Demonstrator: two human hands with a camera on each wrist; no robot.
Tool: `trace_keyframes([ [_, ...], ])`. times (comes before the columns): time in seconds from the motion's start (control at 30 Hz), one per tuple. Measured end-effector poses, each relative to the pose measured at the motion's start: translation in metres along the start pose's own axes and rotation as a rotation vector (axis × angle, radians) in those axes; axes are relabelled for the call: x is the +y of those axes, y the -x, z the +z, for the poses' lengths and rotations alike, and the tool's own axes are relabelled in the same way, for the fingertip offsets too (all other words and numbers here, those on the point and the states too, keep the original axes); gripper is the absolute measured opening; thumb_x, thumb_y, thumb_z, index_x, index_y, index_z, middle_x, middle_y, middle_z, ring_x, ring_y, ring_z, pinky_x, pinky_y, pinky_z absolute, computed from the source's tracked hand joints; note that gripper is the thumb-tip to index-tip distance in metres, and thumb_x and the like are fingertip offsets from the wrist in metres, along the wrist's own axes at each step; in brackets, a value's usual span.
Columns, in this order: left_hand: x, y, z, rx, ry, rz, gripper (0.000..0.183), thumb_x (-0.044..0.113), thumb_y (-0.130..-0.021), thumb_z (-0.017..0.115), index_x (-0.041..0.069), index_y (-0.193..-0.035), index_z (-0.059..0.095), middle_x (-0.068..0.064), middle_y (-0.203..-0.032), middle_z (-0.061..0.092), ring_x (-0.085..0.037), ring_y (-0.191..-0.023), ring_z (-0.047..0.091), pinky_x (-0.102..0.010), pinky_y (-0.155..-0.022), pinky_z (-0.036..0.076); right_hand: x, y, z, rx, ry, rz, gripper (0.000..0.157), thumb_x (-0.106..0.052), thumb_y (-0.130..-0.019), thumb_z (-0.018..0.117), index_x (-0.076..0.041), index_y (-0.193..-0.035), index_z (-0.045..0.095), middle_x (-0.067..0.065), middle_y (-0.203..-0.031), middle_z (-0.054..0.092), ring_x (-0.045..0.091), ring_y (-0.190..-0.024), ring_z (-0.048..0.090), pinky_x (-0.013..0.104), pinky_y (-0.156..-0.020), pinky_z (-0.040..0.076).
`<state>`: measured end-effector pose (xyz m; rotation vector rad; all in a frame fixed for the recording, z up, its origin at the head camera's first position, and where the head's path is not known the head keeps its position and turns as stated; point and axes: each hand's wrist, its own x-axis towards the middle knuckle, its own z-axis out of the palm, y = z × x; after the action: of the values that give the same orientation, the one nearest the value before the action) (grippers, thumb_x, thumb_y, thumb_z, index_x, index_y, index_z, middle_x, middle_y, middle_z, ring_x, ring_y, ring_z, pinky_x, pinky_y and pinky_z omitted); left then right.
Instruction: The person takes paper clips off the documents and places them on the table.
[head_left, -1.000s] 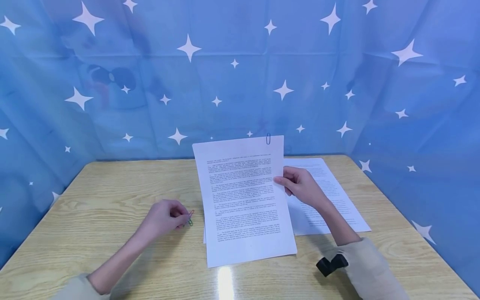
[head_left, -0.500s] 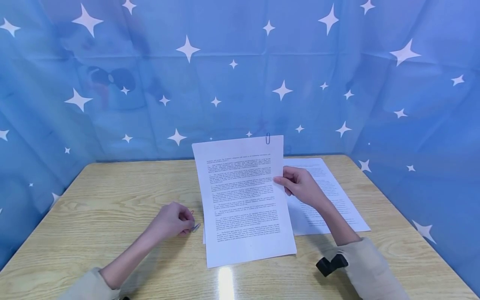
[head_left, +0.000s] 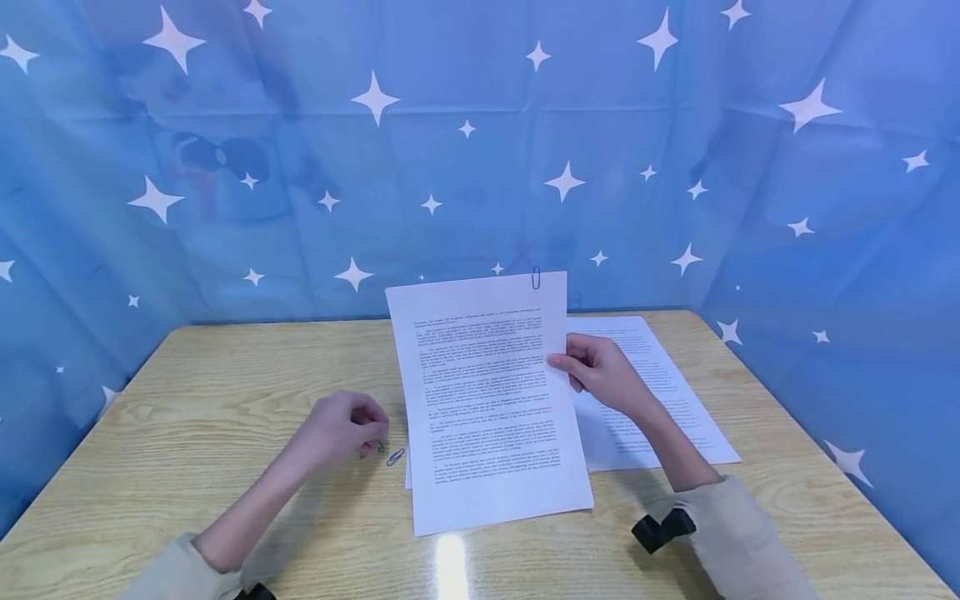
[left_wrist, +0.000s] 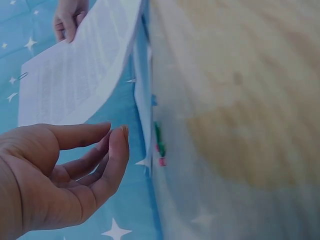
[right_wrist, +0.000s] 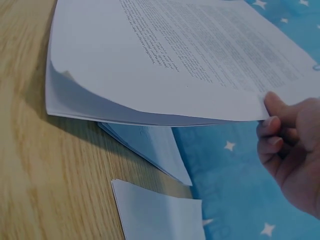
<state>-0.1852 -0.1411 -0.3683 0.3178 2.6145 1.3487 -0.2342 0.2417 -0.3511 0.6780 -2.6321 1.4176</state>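
My right hand (head_left: 603, 375) pinches the right edge of a printed paper stack (head_left: 483, 400), thumb in front, holding it tilted up. A blue paper clip (head_left: 536, 278) sits on its top edge near the right corner. Left of the stack, my left hand (head_left: 337, 429) hovers with bent fingers. In the left wrist view its thumb and index fingertips (left_wrist: 123, 131) nearly meet, with nothing visible between them. Just below this hand lie a green paper clip (head_left: 381, 447) and a blue paper clip (head_left: 395, 457); a red one (left_wrist: 162, 161) shows beside the green in the left wrist view.
More printed sheets (head_left: 675, 417) lie on the wooden table (head_left: 187, 400) behind and right of the held stack. The right wrist view shows loose papers (right_wrist: 160, 210) below it. A blue curtain with white stars (head_left: 480, 208) hangs behind the table.
My left hand has moved slightly right, then back up and left. The blue clip, at its fingertips half a second ago, now lies apart from them. My right hand and the stack stay put.
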Motion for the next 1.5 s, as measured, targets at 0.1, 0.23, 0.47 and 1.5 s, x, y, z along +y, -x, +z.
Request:
trace_keyframes([
  [0.1,0.004,-0.002,-0.004,0.009,0.034,0.005,0.009,0.003,-0.093,0.066,-0.004,-0.098,0.070,-0.009,-0.082,0.069,-0.023,-0.073,0.067,-0.038,-0.070,0.058,0.001,0.000,0.000,0.000,0.003,0.003,0.015,-0.015,-0.101,0.065,-0.005,-0.110,0.070,0.009,-0.060,0.049,0.022,-0.050,0.043,0.026,-0.046,0.027],
  [0.23,0.009,-0.005,-0.007,0.022,0.079,0.016,0.013,0.005,-0.095,0.066,-0.005,-0.102,0.069,-0.011,-0.082,0.068,-0.024,-0.074,0.066,-0.039,-0.071,0.057,0.003,-0.001,0.000,-0.001,0.005,0.006,0.016,-0.015,-0.101,0.065,-0.005,-0.112,0.070,0.014,-0.061,0.050,0.027,-0.050,0.044,0.025,-0.046,0.028],
  [0.47,0.018,-0.009,-0.012,0.063,0.164,0.063,0.017,0.008,-0.097,0.067,-0.006,-0.107,0.067,-0.014,-0.090,0.068,-0.029,-0.081,0.067,-0.041,-0.076,0.058,0.004,-0.001,0.001,0.004,0.011,0.003,0.015,-0.015,-0.101,0.064,-0.005,-0.110,0.069,0.016,-0.061,0.050,0.024,-0.050,0.044,0.025,-0.047,0.029],
  [1.5,0.075,-0.023,-0.008,0.234,0.339,0.323,0.020,0.010,-0.098,0.067,-0.003,-0.113,0.068,-0.018,-0.103,0.069,-0.033,-0.089,0.066,-0.032,-0.081,0.057,0.010,-0.001,0.008,0.036,0.026,-0.030,0.008,-0.013,-0.101,0.064,-0.005,-0.099,0.066,0.015,-0.062,0.051,0.029,-0.051,0.047,0.026,-0.047,0.031],
])
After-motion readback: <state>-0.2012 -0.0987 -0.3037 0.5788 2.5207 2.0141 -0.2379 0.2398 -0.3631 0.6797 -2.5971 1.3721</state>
